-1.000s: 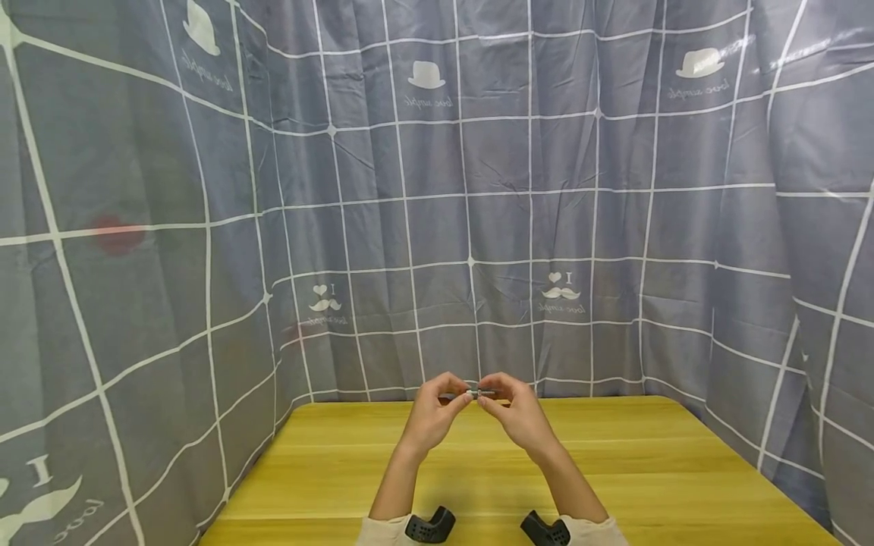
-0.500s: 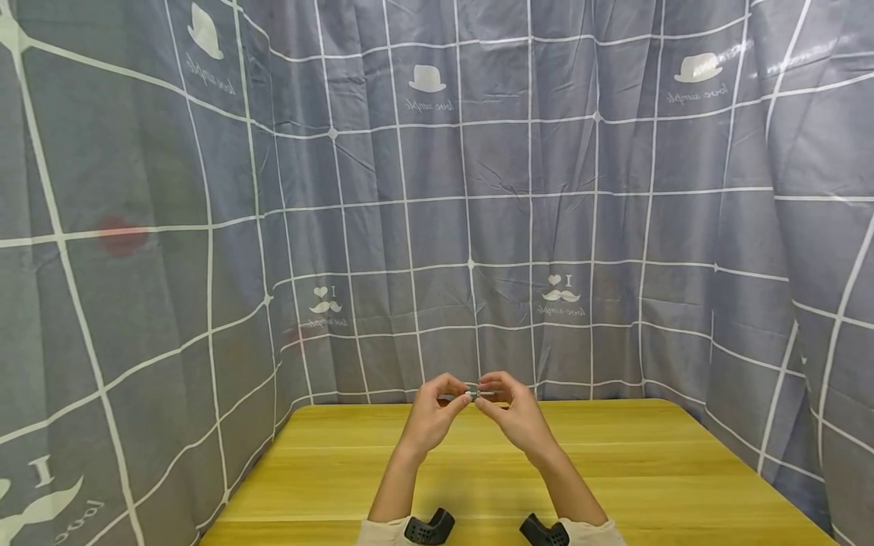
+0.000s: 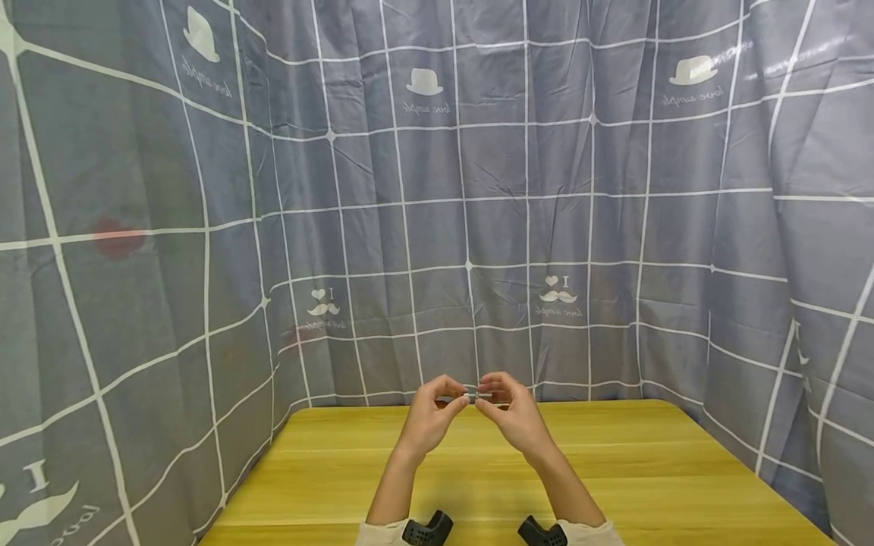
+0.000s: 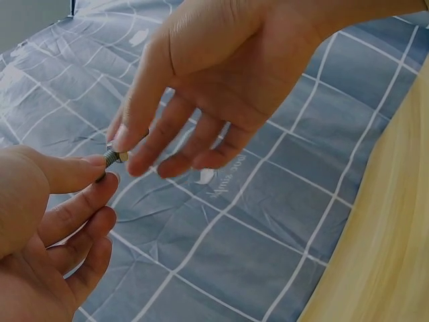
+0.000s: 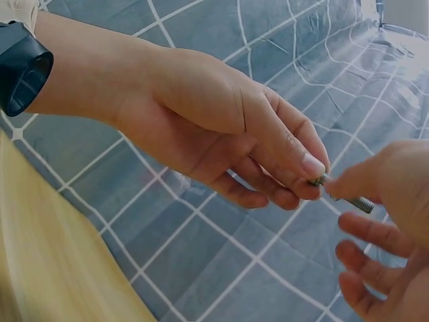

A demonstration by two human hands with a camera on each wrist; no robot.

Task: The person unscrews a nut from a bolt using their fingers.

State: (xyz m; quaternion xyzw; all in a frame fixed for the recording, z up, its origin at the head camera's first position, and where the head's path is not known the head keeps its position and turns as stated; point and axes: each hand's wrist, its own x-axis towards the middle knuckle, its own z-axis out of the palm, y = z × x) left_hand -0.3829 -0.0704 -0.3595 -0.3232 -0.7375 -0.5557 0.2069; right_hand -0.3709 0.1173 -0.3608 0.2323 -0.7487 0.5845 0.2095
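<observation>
Both hands meet over the far part of the table, with a small metal bolt (image 3: 476, 395) level between their fingertips. My left hand (image 3: 425, 422) pinches one end of it between thumb and fingers. Threads show on the bolt (image 4: 109, 158) in the left wrist view, right beside a shiny nut (image 4: 123, 156). The thumb and index finger of my right hand (image 3: 523, 422) pinch at the nut, partly covering it. Beyond the right thumb, the threaded end of the bolt (image 5: 364, 203) sticks out in the right wrist view. The other fingers of both hands are loosely curled.
A yellow wood-grain table (image 3: 328, 470) lies under the forearms. Grey-blue curtains (image 3: 437, 227) with white grid lines enclose it at the back and sides. Black wrist devices (image 3: 429, 528) sit at the pale sleeve cuffs.
The right thumb and fingers shift slightly around the nut, while the left hand stays almost still. The head view tilts very slightly. The bolt stays between both hands.
</observation>
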